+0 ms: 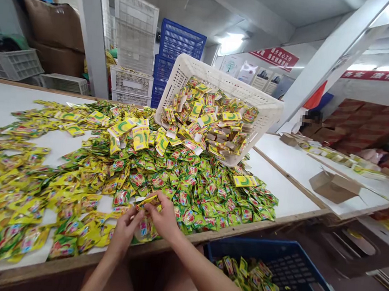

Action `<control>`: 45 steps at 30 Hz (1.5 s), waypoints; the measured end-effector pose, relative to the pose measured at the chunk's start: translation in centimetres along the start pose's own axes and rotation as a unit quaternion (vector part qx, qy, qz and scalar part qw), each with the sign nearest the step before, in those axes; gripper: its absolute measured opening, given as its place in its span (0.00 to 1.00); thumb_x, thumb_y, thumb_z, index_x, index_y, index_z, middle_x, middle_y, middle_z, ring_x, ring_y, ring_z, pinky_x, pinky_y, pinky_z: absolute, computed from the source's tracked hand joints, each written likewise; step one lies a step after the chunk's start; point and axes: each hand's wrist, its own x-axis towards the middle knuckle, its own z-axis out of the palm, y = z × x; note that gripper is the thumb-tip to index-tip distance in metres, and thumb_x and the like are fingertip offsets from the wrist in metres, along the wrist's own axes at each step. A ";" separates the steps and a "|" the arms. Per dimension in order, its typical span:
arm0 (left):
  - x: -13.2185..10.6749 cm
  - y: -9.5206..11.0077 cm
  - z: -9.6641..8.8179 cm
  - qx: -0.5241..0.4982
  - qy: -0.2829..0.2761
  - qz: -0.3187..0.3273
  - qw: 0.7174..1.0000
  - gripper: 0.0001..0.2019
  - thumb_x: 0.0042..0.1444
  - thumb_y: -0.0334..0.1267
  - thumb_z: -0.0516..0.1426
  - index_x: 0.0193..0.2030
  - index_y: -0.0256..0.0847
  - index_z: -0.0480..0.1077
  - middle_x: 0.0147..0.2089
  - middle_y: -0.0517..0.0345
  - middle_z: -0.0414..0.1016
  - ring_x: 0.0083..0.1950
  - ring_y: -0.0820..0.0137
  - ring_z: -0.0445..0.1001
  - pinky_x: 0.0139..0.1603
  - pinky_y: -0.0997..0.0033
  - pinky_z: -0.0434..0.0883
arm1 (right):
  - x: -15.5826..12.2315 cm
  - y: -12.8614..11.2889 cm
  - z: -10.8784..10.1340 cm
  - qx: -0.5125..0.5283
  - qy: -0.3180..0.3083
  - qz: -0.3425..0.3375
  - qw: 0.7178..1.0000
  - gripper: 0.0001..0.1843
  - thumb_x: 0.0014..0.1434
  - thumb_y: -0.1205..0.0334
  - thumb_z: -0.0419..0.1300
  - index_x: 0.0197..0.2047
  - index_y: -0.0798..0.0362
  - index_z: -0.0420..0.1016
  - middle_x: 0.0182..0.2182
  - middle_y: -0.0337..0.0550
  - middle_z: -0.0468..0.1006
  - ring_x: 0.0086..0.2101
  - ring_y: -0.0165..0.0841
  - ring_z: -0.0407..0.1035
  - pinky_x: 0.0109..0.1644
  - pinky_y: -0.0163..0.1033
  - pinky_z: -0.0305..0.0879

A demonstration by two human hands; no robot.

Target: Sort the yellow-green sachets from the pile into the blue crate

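Observation:
Close to the table's front edge, my left hand (127, 226) and my right hand (165, 217) are closed on a small yellow carton (149, 201), fingertips pinching it from both sides. Fingers hide part of it, so I cannot tell whether its end flap is open. Under the hands lies a shiny green packet (144, 228). Beyond them spreads a deep heap of small green packets (190, 182) with red printing. Yellow packets (31, 207) cover the table to the left. Several yellow cartons (141, 136) rest on the heap.
A white basket (267, 118) leans tipped on the heap, cartons spilling toward me. Below the table edge at right, a blue crate (301, 268) holds filled cartons. An open cardboard box (336, 186) stands on the right-hand table (292, 174). Crates (135, 33) are stacked behind.

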 end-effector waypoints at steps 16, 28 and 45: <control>-0.4 -0.4 -1.0 0.126 -0.019 0.087 0.988 0.16 0.51 0.50 0.54 0.29 0.37 0.72 0.30 0.55 0.71 0.36 0.64 0.69 0.38 0.67 0.67 | -0.1 -0.1 -0.1 0.098 -0.016 0.066 0.993 0.05 0.50 0.64 0.57 0.33 0.52 0.68 0.27 0.36 0.69 0.29 0.29 0.63 0.33 0.32 0.61; -1.4 2.6 -0.3 0.281 -0.029 0.181 0.942 0.11 0.54 0.42 0.52 0.29 0.41 0.73 0.36 0.52 0.67 0.41 0.62 0.67 0.44 0.66 0.64 | 0.2 1.2 0.3 0.269 0.030 0.200 0.942 0.17 0.45 0.50 0.62 0.31 0.55 0.67 0.24 0.38 0.71 0.25 0.29 0.64 0.31 0.34 0.62; -1.1 0.7 0.1 0.121 0.026 0.110 0.986 0.09 0.50 0.44 0.57 0.31 0.39 0.71 0.36 0.55 0.69 0.43 0.63 0.67 0.46 0.66 0.63 | -0.2 1.0 0.0 0.069 0.027 0.147 0.986 0.09 0.49 0.58 0.59 0.31 0.55 0.69 0.26 0.40 0.73 0.28 0.31 0.66 0.32 0.35 0.63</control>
